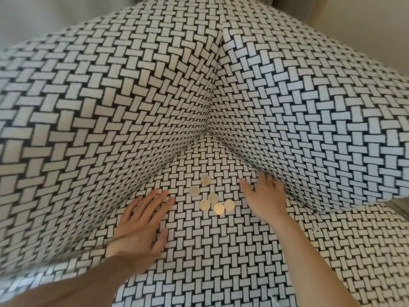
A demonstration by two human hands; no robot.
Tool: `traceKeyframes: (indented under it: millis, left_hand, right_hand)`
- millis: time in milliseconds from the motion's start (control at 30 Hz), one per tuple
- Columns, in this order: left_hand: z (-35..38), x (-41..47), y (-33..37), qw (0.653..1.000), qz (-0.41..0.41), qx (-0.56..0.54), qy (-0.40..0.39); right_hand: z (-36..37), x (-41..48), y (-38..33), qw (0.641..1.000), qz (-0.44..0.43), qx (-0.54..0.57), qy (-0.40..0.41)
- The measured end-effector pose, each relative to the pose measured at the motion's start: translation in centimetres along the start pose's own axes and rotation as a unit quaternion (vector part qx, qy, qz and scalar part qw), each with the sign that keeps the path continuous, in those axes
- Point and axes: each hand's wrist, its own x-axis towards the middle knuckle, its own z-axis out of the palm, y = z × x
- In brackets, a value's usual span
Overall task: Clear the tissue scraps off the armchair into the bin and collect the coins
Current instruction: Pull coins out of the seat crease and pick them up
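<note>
**couchdiver:** ok so where are the coins (213,198) at?

**seat_check:** six of them, gold-ish, in a loose cluster on the seat of the armchair (221,251). They're toward the far corner, right between the two hands, and neither hand is touching them.

**couchdiver:** and the hands?

**seat_check:** left hand (141,227) lies flat on the seat just left of the coins, fingers straight and fanned wide. Right hand (265,200) is palm down just right of them, thumb stuck out their way. Its other fingers are a bit bent, tips against the fold where the seat meets the right side cushion. Nothing in either grip.
</note>
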Motion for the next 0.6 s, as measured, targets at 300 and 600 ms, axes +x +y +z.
traceKeyframes:
  millis: [300,600]
  left_hand:
    - [0.0,0.0,0.1,1.000,0.003,0.012,0.005]
    - [-0.3,0.1,0.1,1.000,0.004,0.010,0.018]
  right_hand:
    - [-0.9,1.3,-0.3,0.997,0.065,0.023,0.022]
    - [0.0,1.2,-1.3,0.993,0.095,0.024,0.059]
